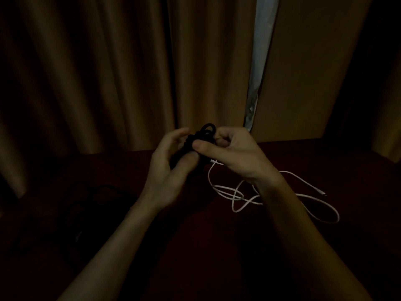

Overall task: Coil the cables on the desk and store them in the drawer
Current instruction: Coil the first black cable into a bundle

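A black cable, bundled into a small coil, is held up above the dark red desk between both hands. My left hand cradles the bundle from the left, its thumb pressed against the lower part and its fingers curved behind it. My right hand pinches the top of the coil with thumb and curled fingers. A white cable lies in loose loops on the desk under and to the right of my right wrist, its plug end at the far right.
Another dark cable lies barely visible on the desk at the left. Brown curtains hang right behind the desk, with a bright gap between them. The scene is very dim. No drawer shows.
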Demonstrator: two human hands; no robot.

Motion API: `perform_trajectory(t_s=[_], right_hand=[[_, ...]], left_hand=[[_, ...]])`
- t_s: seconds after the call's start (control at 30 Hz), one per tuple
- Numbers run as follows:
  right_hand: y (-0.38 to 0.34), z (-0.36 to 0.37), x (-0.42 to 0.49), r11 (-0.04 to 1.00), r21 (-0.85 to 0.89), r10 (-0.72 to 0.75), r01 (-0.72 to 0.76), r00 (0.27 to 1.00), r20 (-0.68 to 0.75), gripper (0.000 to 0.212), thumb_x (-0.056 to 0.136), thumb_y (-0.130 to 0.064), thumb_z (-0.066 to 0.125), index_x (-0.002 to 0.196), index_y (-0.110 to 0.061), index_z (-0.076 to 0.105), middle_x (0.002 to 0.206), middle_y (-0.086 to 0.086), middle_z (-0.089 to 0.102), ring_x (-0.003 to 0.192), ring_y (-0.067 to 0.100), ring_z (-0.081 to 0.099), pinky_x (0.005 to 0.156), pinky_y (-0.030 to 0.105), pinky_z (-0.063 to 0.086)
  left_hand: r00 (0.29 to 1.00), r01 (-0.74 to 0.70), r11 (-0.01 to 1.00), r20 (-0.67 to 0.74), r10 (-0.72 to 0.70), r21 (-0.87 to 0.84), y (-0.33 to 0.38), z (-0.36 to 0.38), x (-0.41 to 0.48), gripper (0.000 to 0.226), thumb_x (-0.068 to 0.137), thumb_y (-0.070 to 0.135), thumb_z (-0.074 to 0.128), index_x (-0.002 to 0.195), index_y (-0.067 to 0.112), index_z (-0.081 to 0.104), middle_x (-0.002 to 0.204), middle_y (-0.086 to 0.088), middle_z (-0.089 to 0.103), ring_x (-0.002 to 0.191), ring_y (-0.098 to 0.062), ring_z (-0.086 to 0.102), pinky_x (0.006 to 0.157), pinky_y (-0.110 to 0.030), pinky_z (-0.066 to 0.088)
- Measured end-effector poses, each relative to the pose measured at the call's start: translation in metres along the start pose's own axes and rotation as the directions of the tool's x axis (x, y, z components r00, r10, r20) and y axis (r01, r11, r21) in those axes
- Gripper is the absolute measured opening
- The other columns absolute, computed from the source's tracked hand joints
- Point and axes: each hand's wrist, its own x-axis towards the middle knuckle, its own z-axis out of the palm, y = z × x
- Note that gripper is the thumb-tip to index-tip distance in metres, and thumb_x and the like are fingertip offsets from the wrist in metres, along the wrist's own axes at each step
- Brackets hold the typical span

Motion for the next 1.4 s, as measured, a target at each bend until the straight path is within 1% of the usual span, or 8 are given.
perform_trajectory(t_s=[0.23,0.33,0.37,0.5,0.8,1.0,1.13,1.4], right_hand=[[-0.007,0.011,0.0,0.981,-0.188,0.026,-0.039,0.997,-0.069,0.033,0.089,-0.042,0.075,0.073,-0.016,0.061,0.061,0.0,0.06,0.059,0.011,0.055,0.057,0.029,0.041],[-0.008,0.003,-0.001,0.992,-0.089,0.095,-0.091,0.995,0.035,0.028,0.102,-0.038,0.058,0.098,-0.016,0.075,0.098,0.027,0.066,0.083,0.036,0.057,0.088,0.065,0.048],[-0.009,0.001,-0.002,0.991,-0.044,0.129,-0.127,0.99,0.056,0.028,0.104,-0.037,0.055,0.106,-0.018,0.076,0.103,0.022,0.065,0.09,0.032,0.054,0.082,0.035,0.024],[-0.009,-0.012,-0.004,0.99,0.008,0.136,-0.14,0.976,0.172,0.032,0.104,-0.031,0.052,0.121,-0.011,0.071,0.078,-0.011,0.068,0.055,0.009,0.039,0.053,0.018,0.033],[-0.012,0.0,-0.005,0.984,0.117,0.091,-0.137,0.938,0.335,0.044,0.098,-0.042,0.057,0.109,0.0,0.064,0.075,-0.002,0.058,0.047,0.006,0.033,0.042,0.02,0.02],[-0.009,0.004,-0.004,0.997,0.055,-0.067,0.06,0.989,0.135,0.042,0.096,-0.036,0.065,0.105,0.005,0.07,0.084,0.046,0.053,0.072,0.041,0.058,0.076,0.044,0.046],[-0.007,0.006,-0.001,0.995,-0.06,-0.082,0.081,0.997,-0.004,0.03,0.095,-0.029,0.069,0.091,0.001,0.07,0.06,0.011,0.039,0.057,0.021,0.037,0.06,0.025,0.034],[-0.005,0.012,0.002,0.997,-0.072,-0.023,0.016,0.994,-0.109,0.043,0.094,-0.037,0.07,0.089,0.005,0.06,0.071,0.011,0.044,0.063,0.025,0.037,0.059,0.037,0.031]], left_hand=[[0.999,-0.05,0.979,-0.005,0.052,0.196,-0.003,0.008,-0.006,0.046,0.092,0.025,0.072,0.133,0.029,0.051,0.106,0.024,0.07,0.097,0.005,0.067,0.078,-0.01,0.049],[0.999,0.018,0.998,-0.034,-0.016,0.062,-0.005,0.003,-0.003,0.05,0.091,0.038,0.067,0.137,0.021,0.054,0.103,0.006,0.071,0.084,-0.007,0.07,0.067,-0.021,0.053],[0.998,0.039,0.999,-0.04,-0.039,0.007,-0.004,0.004,-0.004,0.051,0.092,0.037,0.067,0.137,0.019,0.054,0.101,0.002,0.071,0.08,-0.01,0.07,0.061,-0.023,0.053],[0.982,0.158,0.956,-0.06,-0.178,-0.248,0.002,0.01,0.0,0.045,0.093,0.037,0.063,0.13,0.011,0.06,0.097,-0.005,0.073,0.074,-0.021,0.069,0.049,-0.031,0.052],[0.887,0.457,0.555,0.404,-0.225,-0.695,0.027,-0.006,-0.003,0.063,0.096,0.055,0.034,0.111,0.006,0.07,0.082,-0.015,0.065,0.057,-0.019,0.057,0.048,-0.024,0.041],[0.898,0.44,0.786,0.222,-0.38,-0.434,0.023,-0.002,0.008,0.062,0.102,0.059,0.029,0.121,0.015,0.069,0.094,-0.02,0.066,0.064,-0.024,0.059,0.046,-0.028,0.044],[0.972,0.122,0.981,-0.181,-0.149,-0.15,0.01,-0.002,0.007,0.022,0.103,0.048,0.048,0.106,0.035,0.065,0.106,-0.002,0.073,0.092,-0.031,0.073,0.069,-0.054,0.061],[1.0,0.0,1.0,-0.017,0.001,0.016,0.007,0.003,0.002,0.047,0.095,0.04,0.06,0.138,0.022,0.053,0.121,0.009,0.068,0.11,-0.004,0.066,0.084,-0.017,0.051]])
